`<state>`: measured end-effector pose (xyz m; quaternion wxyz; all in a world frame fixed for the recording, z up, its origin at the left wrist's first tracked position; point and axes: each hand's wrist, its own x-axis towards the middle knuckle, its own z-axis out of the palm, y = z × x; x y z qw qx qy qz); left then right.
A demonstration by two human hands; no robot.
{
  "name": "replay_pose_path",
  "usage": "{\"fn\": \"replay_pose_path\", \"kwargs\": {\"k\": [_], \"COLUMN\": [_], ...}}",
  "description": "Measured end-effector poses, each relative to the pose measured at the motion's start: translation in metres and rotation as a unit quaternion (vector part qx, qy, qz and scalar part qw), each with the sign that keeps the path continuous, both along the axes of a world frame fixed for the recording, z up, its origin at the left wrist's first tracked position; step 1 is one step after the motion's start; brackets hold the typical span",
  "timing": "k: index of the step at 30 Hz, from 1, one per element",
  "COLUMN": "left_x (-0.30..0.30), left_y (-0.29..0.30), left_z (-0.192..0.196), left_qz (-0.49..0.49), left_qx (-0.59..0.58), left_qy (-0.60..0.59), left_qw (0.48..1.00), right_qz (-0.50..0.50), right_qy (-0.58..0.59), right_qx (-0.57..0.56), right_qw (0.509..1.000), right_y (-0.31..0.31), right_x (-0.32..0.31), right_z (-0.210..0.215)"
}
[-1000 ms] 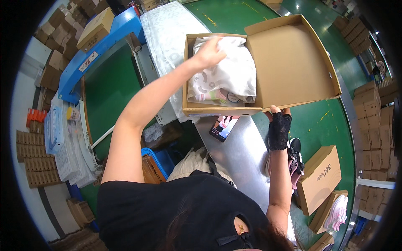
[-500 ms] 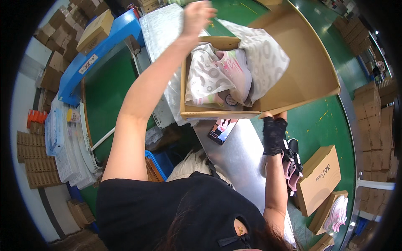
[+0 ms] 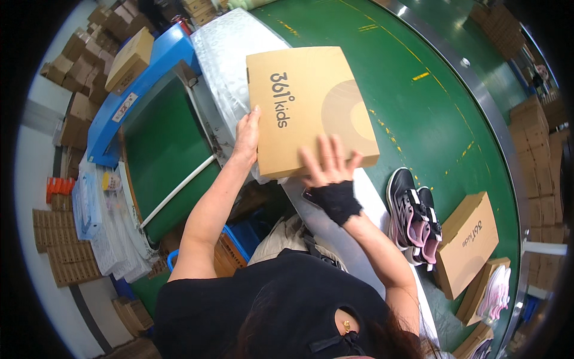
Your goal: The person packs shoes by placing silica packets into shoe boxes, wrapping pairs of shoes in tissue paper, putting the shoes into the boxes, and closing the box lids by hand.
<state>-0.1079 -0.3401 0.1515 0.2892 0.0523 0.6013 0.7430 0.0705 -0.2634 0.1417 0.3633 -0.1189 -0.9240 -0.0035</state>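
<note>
A brown cardboard shoebox point(image 3: 299, 113) with its lid closed is in front of me, over the edge of the metal worktop. My left hand point(image 3: 247, 136) grips its left side, thumb up by the lid's edge. My right hand point(image 3: 329, 164), with a black band around the wrist and palm, rests on the near part of the lid with its fingers spread, slightly blurred. The shoes and patterned paper inside are hidden now. To the right of the box stands a pair of black-and-pink sneakers point(image 3: 409, 215).
Another shoebox point(image 3: 469, 245) stands right of the sneakers, with white-pink shoes point(image 3: 495, 293) by a further box. A green conveyor belt point(image 3: 412, 119) runs along the far side. At left is a blue machine frame point(image 3: 143, 78); white wrapped sheets point(image 3: 239, 48) lie beyond the box.
The shoebox lid has swung over to the left and closed, covering the shoes and paper. My left hand has come down to the box's side; my right hand has moved left onto the lid.
</note>
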Motion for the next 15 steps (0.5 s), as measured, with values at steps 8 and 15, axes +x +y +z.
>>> {"fn": "replay_pose_path", "kwargs": {"k": [8, 15], "left_x": [-0.021, -0.006], "left_y": [-0.009, -0.005], "left_z": [-0.015, 0.03], "left_qz": [-0.131, -0.188], "left_qx": [0.033, 0.156], "left_qy": [-0.045, -0.131], "left_qw": [0.99, 0.961], "right_qz": [-0.149, 0.088], "right_qy": [0.096, 0.135], "right_qx": [-0.168, -0.564], "right_qw": [0.97, 0.81], "right_y": [0.057, 0.06], "right_x": [0.029, 0.056], "right_z": [0.013, 0.056]}}
